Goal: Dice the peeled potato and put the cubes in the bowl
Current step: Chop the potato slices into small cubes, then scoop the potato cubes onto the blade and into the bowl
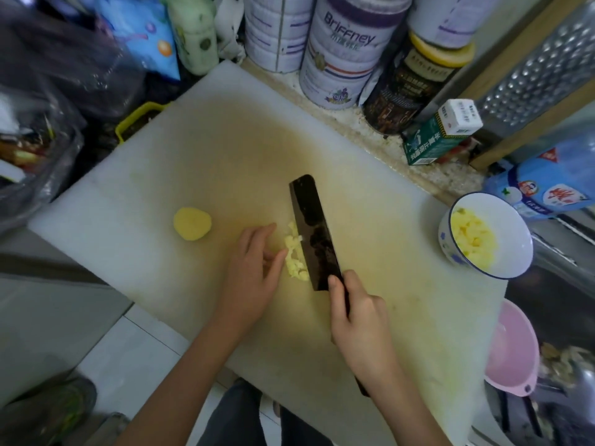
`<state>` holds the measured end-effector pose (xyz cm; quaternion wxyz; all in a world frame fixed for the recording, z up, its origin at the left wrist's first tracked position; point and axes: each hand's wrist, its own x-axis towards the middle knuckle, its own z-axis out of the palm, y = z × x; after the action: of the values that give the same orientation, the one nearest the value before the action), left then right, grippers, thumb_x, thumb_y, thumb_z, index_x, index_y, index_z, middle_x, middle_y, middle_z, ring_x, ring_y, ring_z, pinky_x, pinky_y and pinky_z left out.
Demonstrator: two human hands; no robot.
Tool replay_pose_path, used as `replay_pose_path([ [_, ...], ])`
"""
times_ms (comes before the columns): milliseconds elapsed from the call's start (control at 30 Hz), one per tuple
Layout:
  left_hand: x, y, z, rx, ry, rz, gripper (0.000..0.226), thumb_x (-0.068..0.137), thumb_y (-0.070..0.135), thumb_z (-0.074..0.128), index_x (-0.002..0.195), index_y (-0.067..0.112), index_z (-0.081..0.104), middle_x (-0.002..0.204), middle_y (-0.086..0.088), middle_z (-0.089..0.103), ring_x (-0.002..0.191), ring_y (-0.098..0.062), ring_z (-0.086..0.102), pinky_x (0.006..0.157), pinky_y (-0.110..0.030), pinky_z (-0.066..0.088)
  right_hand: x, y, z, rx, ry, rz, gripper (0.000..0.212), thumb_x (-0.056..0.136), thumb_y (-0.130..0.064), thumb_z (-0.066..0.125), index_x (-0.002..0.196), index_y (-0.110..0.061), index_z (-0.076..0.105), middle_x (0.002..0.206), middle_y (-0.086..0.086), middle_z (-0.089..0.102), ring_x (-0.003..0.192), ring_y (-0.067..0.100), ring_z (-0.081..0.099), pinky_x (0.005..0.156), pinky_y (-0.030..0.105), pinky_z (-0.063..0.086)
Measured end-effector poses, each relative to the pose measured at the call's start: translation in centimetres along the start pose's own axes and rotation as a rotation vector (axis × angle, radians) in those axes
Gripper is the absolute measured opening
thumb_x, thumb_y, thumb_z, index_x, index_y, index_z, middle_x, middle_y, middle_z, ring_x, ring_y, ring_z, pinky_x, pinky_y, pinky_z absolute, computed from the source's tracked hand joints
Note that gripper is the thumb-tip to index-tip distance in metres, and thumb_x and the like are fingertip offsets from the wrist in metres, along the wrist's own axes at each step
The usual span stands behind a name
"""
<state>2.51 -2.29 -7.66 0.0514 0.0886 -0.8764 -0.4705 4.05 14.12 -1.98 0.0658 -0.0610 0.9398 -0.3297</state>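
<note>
**Station Status: Potato Dicing on the Cutting Board**

Nearest the person, at the right edge, a pink plastic basin (512, 346) is seen, partly overlapped by the corner of the white cutting board (193, 149).

The right hand (357, 320) is wrapped round the handle of a dark cleaver (314, 233), with the thumb laid on the heel of the blade. The blade is held edge-down on the board and is angled away from the person.

The left hand (254, 268) is held flat, fingers straight and loosely together. Its fingertips and thumb are set against a small pile of diced potato cubes (294, 255), which lies between this hand and the left face of the blade. Nothing is gripped by this hand.

Further left, well apart from the pile, an uncut peeled potato piece (192, 223) is resting on the board.

At the right edge of the board, a white bowl (512, 239) with a blue rim and blue floral print is placed. Yellow cubes (473, 239) are already held in it.

Along the far side, a tin marked "Briffney" (344, 53), a dark canister with a yellow lid (409, 82) and a green-and-white carton (438, 136) are ranged. The print on the carton and canister cannot be read. A metal grater (541, 72) is leaned at far right above a blue printed bag (553, 185).
</note>
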Motion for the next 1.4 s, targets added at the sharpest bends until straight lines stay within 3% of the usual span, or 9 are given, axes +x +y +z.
replay_pose_path([
  [200, 0.4, 1.4, 0.4, 0.235, -0.241, 0.073, 0.074, 0.081, 0.051, 0.069, 0.140, 0.013, 0.044, 0.121, -0.001, 0.039, 0.112, -0.013, 0.039, 0.092, -0.022, 0.035, -0.8, 1.1, -0.6, 0.117, 0.041, 0.103, 0.021, 0.097, -0.030, 0.044, 0.076, -0.029, 0.043, 0.042, -0.007, 0.039, 0.034, 0.016, 0.041, 0.038, 0.032, 0.035],
  [300, 0.9, 1.7, 0.9, 0.222, -0.289, 0.063, 0.077, 0.078, 0.048, 0.072, 0.140, 0.013, 0.043, 0.124, -0.001, 0.037, 0.115, -0.015, 0.038, 0.098, -0.024, 0.035, -1.3, 1.5, -1.2, 0.243, 0.039, 0.179, 0.026, 0.097, -0.031, 0.044, 0.072, -0.028, 0.044, 0.043, 0.006, 0.045, 0.038, 0.026, 0.048, 0.041, 0.036, 0.040],
  [467, 1.5, 1.1, 0.8, 0.182, -0.134, 0.038, 0.042, 0.092, 0.032, 0.062, 0.129, 0.013, 0.055, 0.115, -0.002, 0.049, 0.105, -0.020, 0.052, 0.092, -0.037, 0.048, -1.8, 2.4, -1.4, 0.374, 0.021, 0.285, 0.029, 0.100, -0.027, 0.042, 0.072, -0.020, 0.045, 0.050, 0.020, 0.049, 0.035, 0.022, 0.049, 0.040, 0.028, 0.040],
  [567, 2.9, 0.6, 0.7, 0.321, -0.002, 0.135, 0.043, 0.096, 0.033, 0.053, 0.130, 0.007, 0.054, 0.126, -0.011, 0.051, 0.116, -0.026, 0.045, 0.098, -0.040, 0.043, -1.8, 2.7, -1.2, 0.447, 0.034, 0.354, 0.030, 0.101, -0.025, 0.040, 0.074, -0.012, 0.044, 0.053, 0.023, 0.048, 0.034, 0.020, 0.047, 0.039, 0.025, 0.038],
  [700, 4.9, 0.2, 1.8, 0.403, -0.213, 0.222, 0.059, 0.099, 0.043, 0.031, 0.146, 0.008, 0.038, 0.152, -0.007, 0.036, 0.140, -0.019, 0.028, 0.115, -0.029, 0.018, -1.9, 2.6, -0.1, 0.506, 0.023, 0.431, 0.032, 0.101, -0.027, 0.038, 0.078, -0.007, 0.046, 0.052, 0.017, 0.049, 0.035, 0.019, 0.045, 0.038, 0.023, 0.038],
  [800, 4.4, -0.3, 2.3, 0.321, -0.213, 0.296, 0.052, 0.102, 0.035, 0.027, 0.138, 0.004, 0.049, 0.148, -0.007, 0.043, 0.139, -0.009, 0.028, 0.116, -0.016, 0.010, -2.3, 2.3, 1.0, 0.522, 0.054, 0.474, 0.030, 0.101, -0.027, 0.038, 0.079, -0.008, 0.046, 0.053, 0.021, 0.048, 0.035, 0.020, 0.045, 0.037, 0.024, 0.038],
  [1000, 1.9, 0.7, 3.3, 0.176, -0.136, 0.203, 0.042, 0.101, 0.026, 0.034, 0.130, 0.006, 0.057, 0.135, -0.005, 0.055, 0.127, -0.012, 0.044, 0.110, -0.023, 0.029, -2.6, 1.2, 2.4, 0.520, 0.091, 0.532, 0.027, 0.101, -0.027, 0.035, 0.081, -0.012, 0.046, 0.050, 0.009, 0.045, 0.035, 0.018, 0.043, 0.035, 0.025, 0.037],
  [1133, 1.3, 1.3, 5.2, 0.114, -0.058, 0.167, 0.047, 0.101, 0.031, 0.031, 0.133, 0.005, 0.054, 0.137, -0.007, 0.053, 0.130, -0.017, 0.042, 0.111, -0.018, 0.022, -2.9, 0.1, 3.5, 0.468, 0.089, 0.552, 0.026, 0.102, -0.026, 0.031, 0.080, -0.016, 0.042, 0.051, 0.005, 0.046, 0.032, 0.014, 0.045, 0.034, 0.023, 0.036],
  [1400, 1.2, 1.4, 7.2, 0.029, 0.060, 0.190, 0.042, 0.100, 0.026, 0.037, 0.131, 0.005, 0.058, 0.138, -0.007, 0.055, 0.131, -0.021, 0.047, 0.111, -0.033, 0.035, -1.9, -1.1, 4.4, 0.587, -0.010, 0.558, 0.028, 0.104, -0.023, 0.030, 0.083, -0.020, 0.048, 0.050, 0.002, 0.049, 0.033, 0.014, 0.042, 0.037, 0.026, 0.037],
])
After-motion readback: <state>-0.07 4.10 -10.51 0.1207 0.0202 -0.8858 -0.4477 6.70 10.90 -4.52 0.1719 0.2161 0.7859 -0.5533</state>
